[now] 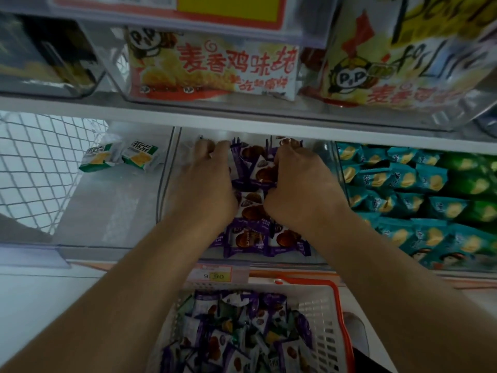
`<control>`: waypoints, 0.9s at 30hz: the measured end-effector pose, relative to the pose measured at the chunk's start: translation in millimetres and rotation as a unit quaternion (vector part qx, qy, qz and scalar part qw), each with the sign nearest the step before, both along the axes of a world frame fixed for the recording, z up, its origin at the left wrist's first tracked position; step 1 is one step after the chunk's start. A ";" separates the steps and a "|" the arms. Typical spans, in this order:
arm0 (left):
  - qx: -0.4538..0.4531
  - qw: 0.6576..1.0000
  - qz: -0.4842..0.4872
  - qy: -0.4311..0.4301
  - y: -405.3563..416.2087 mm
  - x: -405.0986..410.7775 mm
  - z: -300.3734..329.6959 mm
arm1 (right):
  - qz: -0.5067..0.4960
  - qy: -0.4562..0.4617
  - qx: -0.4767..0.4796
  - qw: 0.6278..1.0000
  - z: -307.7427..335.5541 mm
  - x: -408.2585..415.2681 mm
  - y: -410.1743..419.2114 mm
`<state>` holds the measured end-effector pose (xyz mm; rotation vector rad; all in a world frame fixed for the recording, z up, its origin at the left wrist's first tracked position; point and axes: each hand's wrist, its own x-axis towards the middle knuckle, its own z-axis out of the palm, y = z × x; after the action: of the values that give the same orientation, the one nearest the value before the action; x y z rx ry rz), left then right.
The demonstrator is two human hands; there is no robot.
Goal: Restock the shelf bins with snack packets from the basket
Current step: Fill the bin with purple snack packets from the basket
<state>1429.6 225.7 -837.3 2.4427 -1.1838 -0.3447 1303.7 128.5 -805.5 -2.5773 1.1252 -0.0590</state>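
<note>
Head view: both arms reached up from the lower frame into the clear middle bin (168, 184) at centre.
Left hand (207, 181): fingers curled down over the left side of a pile of purple snack packets (252, 208), pressing and gathering them; whether any single packet was pinched, I could not tell.
Right hand (298, 187): fingers bent over the right side of the same pile, knuckles up, herding the packets toward the other hand.
Packets in bin: heaped from the back of the bin to its front lip, some flat, some on edge.
Basket (322, 313): white with an orange rim, at bottom centre, with plenty of purple packets left in it.
Neighbours: two green-and-white packets (121, 157) in the left bin, teal packets (398, 189) filling the right bin.
Handling: these looked light, soft and crinkly, with slick film that slides easily; judged best scooped in bunches or pinched by the crimped ends, not squeezed hard, since the contents may crush.
</note>
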 end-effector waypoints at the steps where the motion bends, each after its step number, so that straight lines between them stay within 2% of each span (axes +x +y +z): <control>1: 0.039 0.999 -0.023 -0.013 -5.3 3.0 -2.5 | 0.003 0.003 0.003 1.000 0.6 0.7 0.9; 3: 0.087 0.995 -0.047 -0.027 -17.3 8.5 -6.4 | 0.002 0.008 0.016 1.000 2.0 0.2 1.4; 7: 0.122 0.990 -0.068 -0.032 -34.6 16.5 -11.0 | -0.005 0.013 0.035 0.999 3.3 -1.0 -0.7; 10: 0.067 0.994 -0.077 -0.043 -37.0 19.6 -7.2 | -0.002 0.002 0.050 0.999 3.8 -0.1 -2.0; 15: -0.033 0.999 -0.001 -0.014 -26.7 8.4 16.8 | -0.027 -0.049 0.100 0.993 2.7 0.4 -3.9; 17: -0.080 0.994 0.046 0.054 -20.5 0.1 28.5 | -0.051 -0.093 0.151 0.983 4.8 -1.1 -5.9; 19: -0.133 0.975 0.096 0.149 -16.1 -2.5 30.6 | -0.062 -0.135 0.203 0.968 5.0 -3.3 -8.1; 23: -0.208 0.898 0.146 0.359 -8.1 -6.4 33.8 | -0.064 -0.164 0.299 0.938 0.6 -4.7 -7.4; 25: -0.211 0.874 0.138 0.415 -5.0 -8.8 33.5 | -0.071 -0.172 0.326 0.927 -2.6 -4.1 -7.6; 27: -0.199 0.866 0.133 0.438 -4.1 -11.2 30.9 | -0.078 -0.170 0.338 0.923 -3.1 -3.7 -7.7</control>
<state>1418.4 221.6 -806.4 1.7039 -0.4428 -0.8964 1300.0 120.8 -808.6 -1.7841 0.9905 -0.1246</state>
